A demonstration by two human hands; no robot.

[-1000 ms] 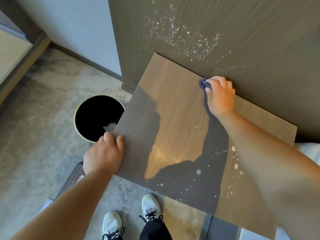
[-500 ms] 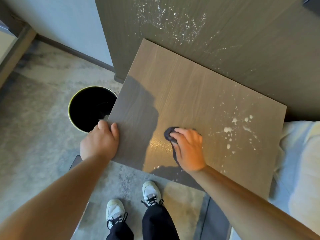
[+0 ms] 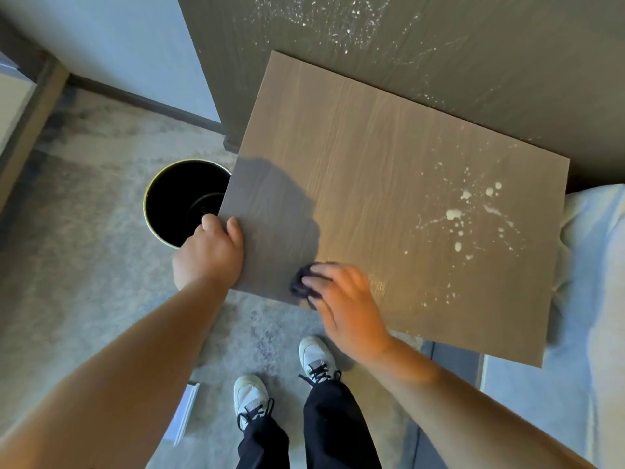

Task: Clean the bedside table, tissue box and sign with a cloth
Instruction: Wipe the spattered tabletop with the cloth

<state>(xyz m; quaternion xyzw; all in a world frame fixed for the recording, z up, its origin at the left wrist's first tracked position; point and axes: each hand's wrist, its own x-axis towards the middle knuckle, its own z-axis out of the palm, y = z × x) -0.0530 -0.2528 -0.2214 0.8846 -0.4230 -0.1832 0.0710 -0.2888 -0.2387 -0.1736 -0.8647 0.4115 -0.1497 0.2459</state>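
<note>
The bedside table [image 3: 389, 170] has a flat brown wood top. The left hand [image 3: 209, 255] grips its front left corner, with the thumb on top and the fingers curled over the edge. The right hand [image 3: 345, 309] presses a small dark cloth [image 3: 302, 282] down near the front edge, close to that corner; the hand is blurry. White splashes [image 3: 473, 211] dot the right side of the top. A black bin [image 3: 184, 201] stands on the floor just beside the left edge.
</note>
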